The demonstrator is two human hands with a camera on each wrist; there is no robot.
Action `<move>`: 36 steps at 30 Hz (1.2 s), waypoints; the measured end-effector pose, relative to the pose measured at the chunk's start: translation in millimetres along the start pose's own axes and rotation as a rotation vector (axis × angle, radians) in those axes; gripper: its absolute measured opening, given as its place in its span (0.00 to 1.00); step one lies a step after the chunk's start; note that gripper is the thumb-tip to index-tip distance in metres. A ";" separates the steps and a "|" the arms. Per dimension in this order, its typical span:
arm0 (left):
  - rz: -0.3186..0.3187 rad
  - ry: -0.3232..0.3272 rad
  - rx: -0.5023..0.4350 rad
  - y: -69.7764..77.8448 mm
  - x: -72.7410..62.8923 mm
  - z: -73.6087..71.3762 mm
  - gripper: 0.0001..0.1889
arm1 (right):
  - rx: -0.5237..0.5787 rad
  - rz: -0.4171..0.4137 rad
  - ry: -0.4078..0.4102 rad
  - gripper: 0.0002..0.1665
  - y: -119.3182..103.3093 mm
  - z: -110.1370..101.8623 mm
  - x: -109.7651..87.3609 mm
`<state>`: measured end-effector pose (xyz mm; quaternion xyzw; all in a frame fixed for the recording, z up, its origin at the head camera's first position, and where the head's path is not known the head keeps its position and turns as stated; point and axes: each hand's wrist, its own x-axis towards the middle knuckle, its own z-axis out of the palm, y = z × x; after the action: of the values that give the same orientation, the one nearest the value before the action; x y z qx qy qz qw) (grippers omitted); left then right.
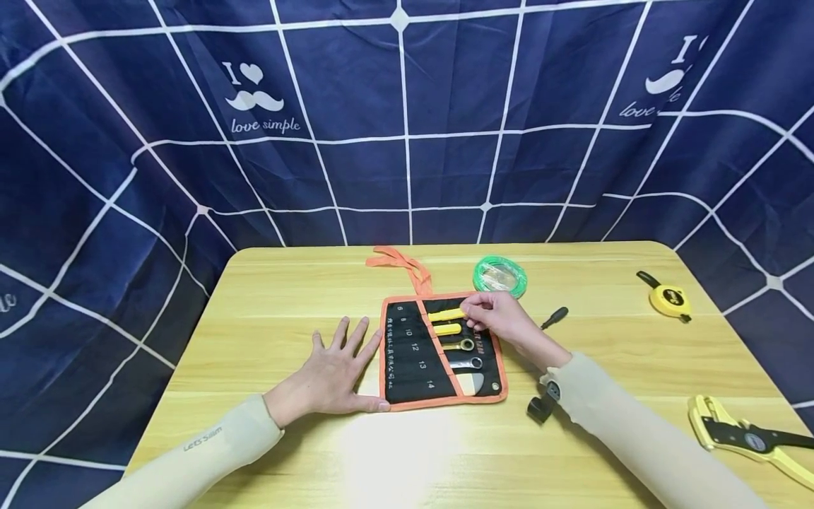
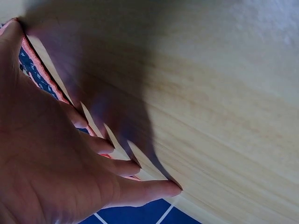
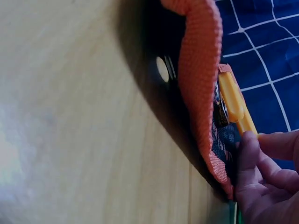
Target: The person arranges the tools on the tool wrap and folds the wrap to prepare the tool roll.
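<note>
A black tool roll (image 1: 400, 353) with orange edging lies unrolled on the table, its pocket openings towards the right. My right hand (image 1: 499, 318) pinches the end of a yellow-handled tool (image 1: 444, 315) in the topmost pocket; the tool's other end is hidden in the cloth. Just below sit a second yellow handle (image 1: 448, 329), a brass-coloured ratchet wrench (image 1: 467, 345), a silver wrench (image 1: 473, 363) and a flat white-and-grey piece (image 1: 470, 384). With fingers spread, my left hand (image 1: 331, 375) rests at the roll's left edge, thumb touching its lower left corner.
Behind the roll are its orange tie (image 1: 397, 259) and a coil of green wire (image 1: 499, 276). To the right lie a black-handled tool (image 1: 555, 317), a small black object (image 1: 540, 408), a yellow tape measure (image 1: 670, 300) and a yellow-and-black wire stripper (image 1: 744, 435).
</note>
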<state>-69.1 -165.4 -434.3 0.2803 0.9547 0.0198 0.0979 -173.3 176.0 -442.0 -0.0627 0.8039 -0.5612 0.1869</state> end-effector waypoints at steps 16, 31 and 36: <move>0.001 -0.025 0.008 1.1 3.8 -0.6 0.65 | -0.048 -0.042 -0.015 0.15 5.9 -4.7 1.5; 0.004 -0.018 -0.002 -2.3 0.7 2.2 0.67 | -0.173 0.001 0.001 0.11 -5.9 3.0 3.0; 0.012 -0.003 -0.007 -1.1 0.3 -0.4 0.66 | -0.240 0.005 0.006 0.10 -13.3 6.8 3.5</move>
<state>-70.0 -166.1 -434.0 0.2855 0.9529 0.0233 0.1001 -175.4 164.0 -432.5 -0.0810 0.8661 -0.4605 0.1770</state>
